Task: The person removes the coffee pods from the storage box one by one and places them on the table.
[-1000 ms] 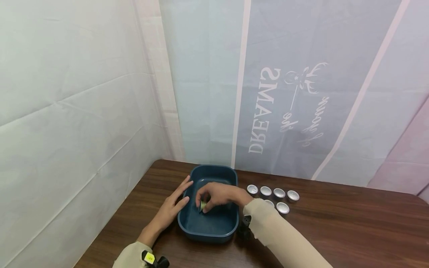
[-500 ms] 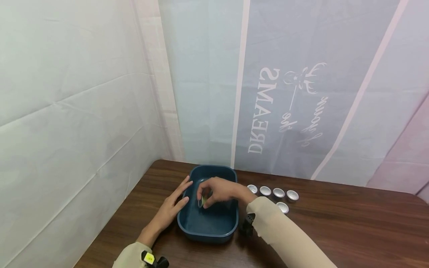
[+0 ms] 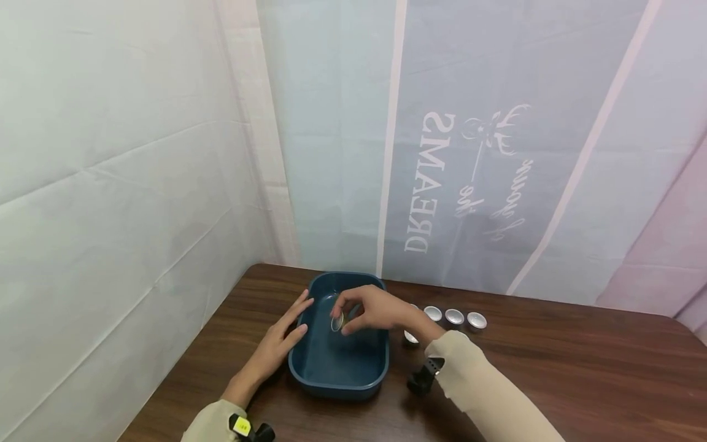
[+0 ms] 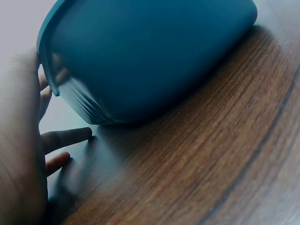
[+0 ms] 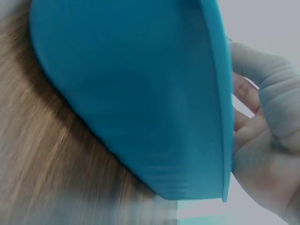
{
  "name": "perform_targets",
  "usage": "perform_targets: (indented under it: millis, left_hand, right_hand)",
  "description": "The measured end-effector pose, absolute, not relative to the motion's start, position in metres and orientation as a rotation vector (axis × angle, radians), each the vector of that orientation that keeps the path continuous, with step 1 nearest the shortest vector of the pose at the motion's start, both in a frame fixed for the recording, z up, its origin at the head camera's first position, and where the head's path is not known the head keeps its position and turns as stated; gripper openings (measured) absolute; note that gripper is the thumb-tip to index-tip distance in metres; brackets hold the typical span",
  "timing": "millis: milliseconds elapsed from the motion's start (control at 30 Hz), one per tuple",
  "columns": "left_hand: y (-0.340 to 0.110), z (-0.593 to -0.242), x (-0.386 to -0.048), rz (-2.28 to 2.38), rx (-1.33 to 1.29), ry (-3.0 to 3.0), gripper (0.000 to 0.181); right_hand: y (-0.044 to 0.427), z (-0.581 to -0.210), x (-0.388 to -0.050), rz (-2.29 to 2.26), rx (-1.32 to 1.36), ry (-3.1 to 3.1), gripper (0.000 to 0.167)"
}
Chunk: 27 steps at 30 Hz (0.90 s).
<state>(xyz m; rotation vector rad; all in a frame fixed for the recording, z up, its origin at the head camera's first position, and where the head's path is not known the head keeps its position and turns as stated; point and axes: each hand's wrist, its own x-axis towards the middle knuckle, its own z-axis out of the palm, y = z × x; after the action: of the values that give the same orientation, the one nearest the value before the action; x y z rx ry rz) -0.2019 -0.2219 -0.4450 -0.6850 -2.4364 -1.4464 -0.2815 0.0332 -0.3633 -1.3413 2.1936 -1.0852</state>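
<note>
A dark blue rectangular tub stands on the wooden table. Over its inside, my right hand pinches a small round coffee capsule with a silver rim, tilted on edge between thumb and fingers. My left hand lies along the tub's left rim with fingers extended. In the left wrist view, some fingers of the left hand are behind the tub wall and others point down beside it. The right wrist view shows the tub's outer side, which hides the capsule and the fingertips of the right hand.
Several silver-topped capsules stand on the table right of the tub, partly covered by my right wrist and sleeve. Wooden tabletop stretches to the right. Fabric hangings close off the back and left.
My right hand has risen and shifted slightly right inside the tub's outline, still pinching the capsule. The left hand stays at the rim. The head view has turned a little.
</note>
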Motion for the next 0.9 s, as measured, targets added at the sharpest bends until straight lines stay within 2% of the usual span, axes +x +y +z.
perform_targets:
  millis: [333, 900]
  left_hand:
    - [-0.222, -0.447, -0.203, -1.429, -0.7, -2.428, 0.049]
    - [-0.221, -0.446, -0.201, -1.452, -0.68, -2.446, 0.049]
  right_hand:
    - [0.069, -0.356, -0.273, -1.325, -1.21, 2.302, 0.023]
    - [0.132, -0.363, -0.258, -1.591, -1.188, 2.285, 0.025]
